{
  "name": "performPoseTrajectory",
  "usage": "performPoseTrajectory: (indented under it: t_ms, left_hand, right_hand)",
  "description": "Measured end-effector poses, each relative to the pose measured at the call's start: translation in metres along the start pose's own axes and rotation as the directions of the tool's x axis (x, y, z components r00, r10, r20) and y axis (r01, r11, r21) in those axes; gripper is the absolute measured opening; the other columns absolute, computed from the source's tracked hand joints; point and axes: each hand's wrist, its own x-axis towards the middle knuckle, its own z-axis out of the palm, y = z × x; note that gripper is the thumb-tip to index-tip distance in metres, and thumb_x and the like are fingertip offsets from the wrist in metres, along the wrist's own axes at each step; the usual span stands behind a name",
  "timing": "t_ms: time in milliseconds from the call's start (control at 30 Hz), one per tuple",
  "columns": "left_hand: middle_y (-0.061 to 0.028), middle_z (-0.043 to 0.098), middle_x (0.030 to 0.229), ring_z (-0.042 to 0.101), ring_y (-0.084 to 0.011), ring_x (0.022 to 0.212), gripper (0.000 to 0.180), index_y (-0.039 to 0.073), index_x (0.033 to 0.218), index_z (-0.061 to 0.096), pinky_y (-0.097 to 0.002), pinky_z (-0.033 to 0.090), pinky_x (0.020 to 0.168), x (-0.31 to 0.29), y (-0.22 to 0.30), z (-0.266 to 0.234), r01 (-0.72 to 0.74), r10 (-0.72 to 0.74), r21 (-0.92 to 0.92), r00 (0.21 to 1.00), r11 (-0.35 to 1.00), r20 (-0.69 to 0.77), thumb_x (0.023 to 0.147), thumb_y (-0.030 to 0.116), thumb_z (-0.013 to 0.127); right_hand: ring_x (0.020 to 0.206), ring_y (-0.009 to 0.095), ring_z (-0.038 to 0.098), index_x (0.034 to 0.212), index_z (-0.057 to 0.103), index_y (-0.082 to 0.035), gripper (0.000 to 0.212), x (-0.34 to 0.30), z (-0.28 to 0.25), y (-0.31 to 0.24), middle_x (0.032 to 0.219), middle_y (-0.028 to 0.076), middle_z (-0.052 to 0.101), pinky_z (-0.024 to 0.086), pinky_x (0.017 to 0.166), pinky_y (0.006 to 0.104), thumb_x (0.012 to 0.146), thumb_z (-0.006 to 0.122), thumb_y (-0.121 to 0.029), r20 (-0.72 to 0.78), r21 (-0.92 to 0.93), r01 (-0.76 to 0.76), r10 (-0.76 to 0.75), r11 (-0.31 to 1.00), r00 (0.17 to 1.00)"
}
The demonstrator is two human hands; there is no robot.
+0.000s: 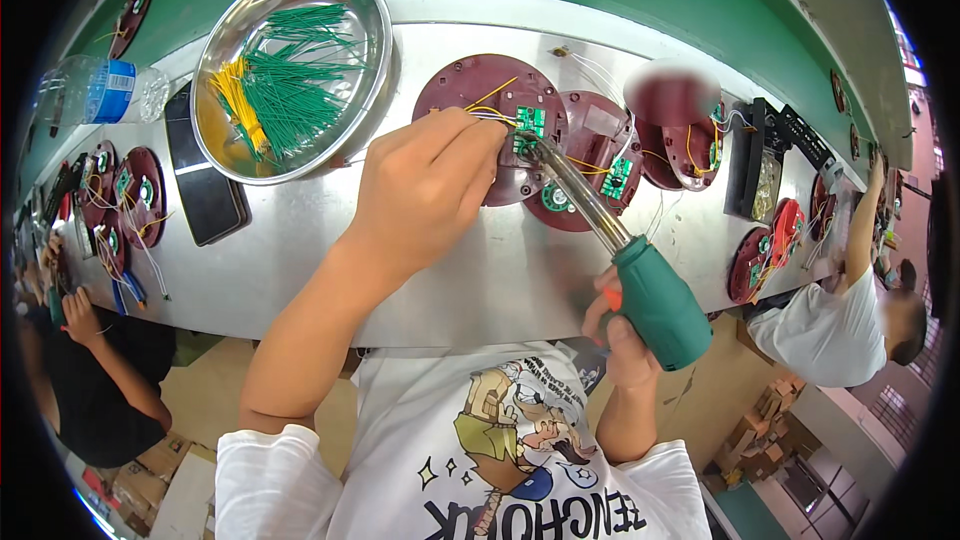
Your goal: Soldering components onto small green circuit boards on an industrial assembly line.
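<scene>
My left hand (pixel 425 175) is closed, fingertips pinched on thin wires (pixel 487 112) beside a small green circuit board (pixel 532 120). The board sits in a round dark red plastic housing (pixel 455 85) on the metal bench. My right hand (pixel 628 350) grips a soldering gun (pixel 660 305) with a green body and an orange-red trigger. Its long metal barrel slants up and left, and the tip reaches the lower edge of the board, close to my left fingertips; whether it touches is hard to tell. A second dark red housing (pixel 590 115) with another board (pixel 617 178) lies just right.
A steel bowl (pixel 384 60) holds bundled green wires (pixel 300 90) and yellow wires (pixel 238 105). Left of it are a black flat case (pixel 207 202) and a clear bottle (pixel 85 90). More housings (pixel 690 145) and black trays (pixel 757 165) stand right. People work at both sides.
</scene>
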Motion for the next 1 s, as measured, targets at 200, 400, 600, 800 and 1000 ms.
performPoseTrajectory:
  t_ms: [200,400,600,800,1000]
  left_hand:
    - [-0.0080,0.061,0.077,0.062,-0.0254,0.064,0.018,0.001,0.089,0.066,-0.0348,0.051,0.055,0.001,-0.001,0.000,-0.010,0.010,-0.005,1.000,1.000,-0.004,0.072,-0.002,0.070]
    - [-0.0070,0.060,0.077,0.061,-0.0232,0.062,0.018,0.002,0.089,0.067,-0.0344,0.049,0.052,0.002,0.003,-0.003,-0.011,0.010,0.015,1.000,1.000,0.018,0.072,-0.001,0.070]
    - [-0.0066,0.059,0.077,0.059,-0.0225,0.061,0.018,0.003,0.091,0.068,-0.0349,0.048,0.052,-0.001,0.008,-0.006,0.065,-0.067,0.039,0.997,0.997,0.049,0.073,0.000,0.071]
    - [-0.0110,0.063,0.087,0.057,-0.0285,0.064,0.029,-0.003,0.103,0.069,-0.0353,0.047,0.060,0.006,0.008,-0.013,0.052,-0.032,0.081,0.974,0.995,-0.226,0.074,-0.005,0.069]
    - [-0.0110,0.066,0.084,0.056,-0.0283,0.068,0.033,-0.005,0.104,0.068,-0.0351,0.047,0.062,0.007,0.011,-0.017,-0.028,0.031,0.034,0.994,0.999,-0.105,0.073,-0.013,0.064]
  right_hand:
    - [0.046,0.017,0.056,0.120,0.055,0.005,0.048,0.001,0.000,0.001,0.107,0.022,0.059,0.036,0.042,0.0269,0.090,0.065,-0.032,0.012,0.019,0.088,-0.088,0.996,0.996]
    - [0.047,0.017,0.056,0.120,0.055,0.004,0.047,-0.001,0.002,0.004,0.110,0.022,0.058,0.035,0.041,0.0260,0.090,0.064,-0.031,-0.004,0.029,0.081,-0.081,0.996,0.997]
    - [0.052,0.017,0.057,0.124,0.054,0.004,0.048,-0.007,-0.002,0.014,0.113,0.021,0.058,0.036,0.041,0.0254,0.092,0.062,-0.030,0.004,0.020,0.070,-0.070,0.997,0.998]
    - [0.057,0.018,0.064,0.122,0.055,0.009,0.044,-0.004,-0.007,0.008,0.110,0.020,0.062,0.051,0.054,0.0294,0.090,0.069,-0.017,0.018,0.063,0.102,-0.104,0.993,0.994]
    - [0.059,0.018,0.066,0.118,0.057,0.011,0.040,-0.004,-0.006,0.005,0.103,0.020,0.065,0.050,0.056,0.0287,0.088,0.068,-0.013,0.023,0.040,0.093,-0.094,0.995,0.995]
